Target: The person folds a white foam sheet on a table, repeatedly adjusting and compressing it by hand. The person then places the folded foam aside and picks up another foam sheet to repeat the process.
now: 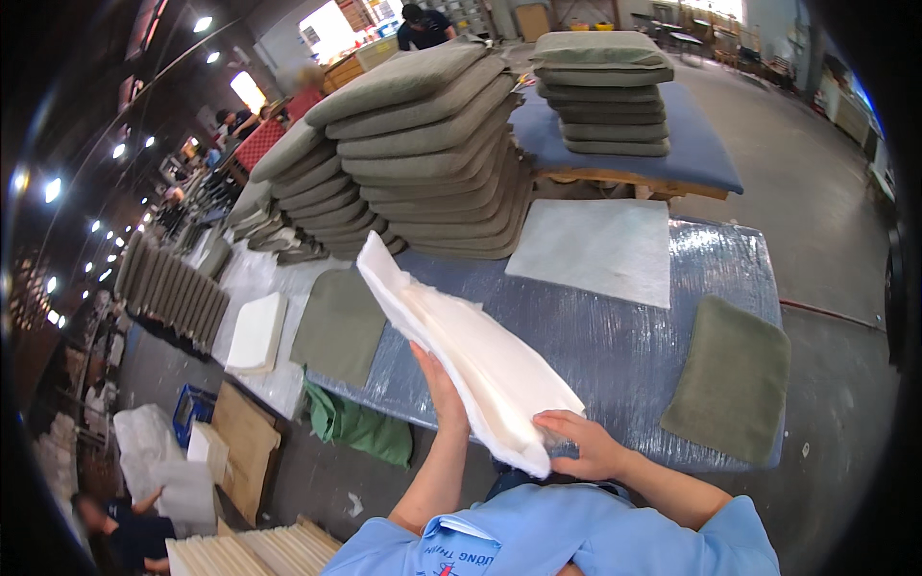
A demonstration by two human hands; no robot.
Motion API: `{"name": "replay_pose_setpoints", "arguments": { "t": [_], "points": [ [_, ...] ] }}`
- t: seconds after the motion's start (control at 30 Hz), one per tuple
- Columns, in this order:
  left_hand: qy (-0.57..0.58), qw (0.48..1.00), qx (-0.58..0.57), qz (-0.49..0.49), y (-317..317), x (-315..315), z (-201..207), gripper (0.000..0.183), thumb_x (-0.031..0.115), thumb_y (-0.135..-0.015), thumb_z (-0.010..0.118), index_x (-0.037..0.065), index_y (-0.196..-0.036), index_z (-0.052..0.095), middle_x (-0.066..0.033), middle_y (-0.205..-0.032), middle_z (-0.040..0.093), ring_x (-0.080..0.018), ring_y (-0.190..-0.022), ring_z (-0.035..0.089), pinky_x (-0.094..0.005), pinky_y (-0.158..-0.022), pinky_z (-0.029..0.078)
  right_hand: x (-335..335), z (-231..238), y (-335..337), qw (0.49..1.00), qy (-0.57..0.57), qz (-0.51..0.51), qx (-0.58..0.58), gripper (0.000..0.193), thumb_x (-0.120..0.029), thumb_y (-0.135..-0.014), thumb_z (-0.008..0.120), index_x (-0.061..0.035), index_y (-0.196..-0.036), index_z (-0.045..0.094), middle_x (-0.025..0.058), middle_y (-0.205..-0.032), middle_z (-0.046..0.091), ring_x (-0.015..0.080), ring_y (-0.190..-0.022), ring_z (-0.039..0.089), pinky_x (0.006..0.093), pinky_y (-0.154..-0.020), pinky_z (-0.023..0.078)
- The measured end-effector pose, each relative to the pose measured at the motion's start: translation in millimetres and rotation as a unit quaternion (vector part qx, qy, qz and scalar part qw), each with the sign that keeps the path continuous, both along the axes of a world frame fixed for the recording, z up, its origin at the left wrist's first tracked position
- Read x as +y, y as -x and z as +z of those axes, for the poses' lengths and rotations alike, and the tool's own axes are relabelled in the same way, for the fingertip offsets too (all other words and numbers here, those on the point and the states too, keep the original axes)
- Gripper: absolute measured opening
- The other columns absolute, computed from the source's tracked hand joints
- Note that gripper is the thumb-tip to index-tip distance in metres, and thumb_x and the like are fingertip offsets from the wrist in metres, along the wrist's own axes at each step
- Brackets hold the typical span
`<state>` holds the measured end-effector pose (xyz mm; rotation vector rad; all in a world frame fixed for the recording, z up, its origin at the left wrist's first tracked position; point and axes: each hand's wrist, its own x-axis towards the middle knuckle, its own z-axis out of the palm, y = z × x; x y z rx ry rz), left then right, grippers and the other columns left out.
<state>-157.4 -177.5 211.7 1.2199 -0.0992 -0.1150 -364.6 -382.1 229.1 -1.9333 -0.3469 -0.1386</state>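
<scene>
A white foam cushion pad (490, 355) with a layer of fluffy white batting (403, 312) along its left side is tilted up in front of my body. My left hand (442, 389) is closed on its left edge, with the fingers partly hidden beneath it. At the near right corner, my right hand (582, 444) grips the pad, its fingers on top and the thumb lower down. Beyond the pad, a flat white sheet of batting (595, 248) lies on the plastic-covered table (461, 278). To the right rests a flat olive-green cushion cover (727, 379); another green cover (338, 322) lies to the left.
Tall stacks of grey-green cushions (432, 144) stand at the table's far side. A shorter stack (603, 96) sits on a blue table (696, 144) behind. A white foam block (257, 331) lies at left, and green cloth (355, 427) hangs off the near edge. Other people work farther away.
</scene>
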Motion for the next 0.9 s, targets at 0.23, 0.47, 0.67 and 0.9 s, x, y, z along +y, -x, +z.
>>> {"name": "replay_pose_setpoints", "arguments": {
  "t": [0.23,0.47,0.67,0.9],
  "points": [
    [-0.057,0.998,-0.001,0.035,10,13,-4,0.073,0.035,-0.114,0.040,0.007,-0.170,0.001,-0.0218,-0.174,0.012,-0.0353,-0.159,0.021,-0.0427,-0.127,0.023,-28,3,-60,0.984,-0.053,-0.123,0.117,0.032,-0.008,-0.095,0.070,0.0010,-0.126,0.069,0.0141,-0.122,0.070,0.0192,-0.103,0.070,0.0338,-0.091,0.057],
    [-0.224,0.967,-0.094,0.080,8,19,-7,0.072,0.027,-0.113,0.046,0.003,-0.169,0.008,-0.0255,-0.173,0.013,-0.0377,-0.161,0.015,-0.0443,-0.129,0.019,38,118,-174,0.960,-0.009,0.028,0.279,0.061,-0.053,-0.107,0.050,0.0039,-0.118,0.071,0.0154,-0.101,0.074,0.0223,-0.088,0.072,0.0350,-0.079,0.057],
    [-0.322,0.937,-0.105,0.086,12,6,11,0.064,0.028,-0.113,0.045,0.000,-0.166,0.022,-0.0306,-0.172,0.011,-0.0463,-0.160,0.013,-0.0505,-0.129,0.014,44,92,-226,0.971,0.128,0.019,0.200,0.045,-0.034,-0.106,0.059,0.0070,-0.120,0.070,0.0178,-0.104,0.076,0.0239,-0.092,0.075,0.0375,-0.079,0.058],
    [-0.340,0.920,-0.169,0.092,-4,7,29,0.056,0.030,-0.112,0.045,-0.004,-0.157,0.042,-0.0313,-0.171,0.017,-0.0471,-0.160,0.015,-0.0513,-0.129,0.016,21,-5,-237,0.885,-0.381,-0.051,0.262,0.045,-0.035,-0.110,0.058,0.0040,-0.131,0.066,0.0082,-0.115,0.075,0.0162,-0.097,0.071,0.0302,-0.088,0.055]
  ]
}}
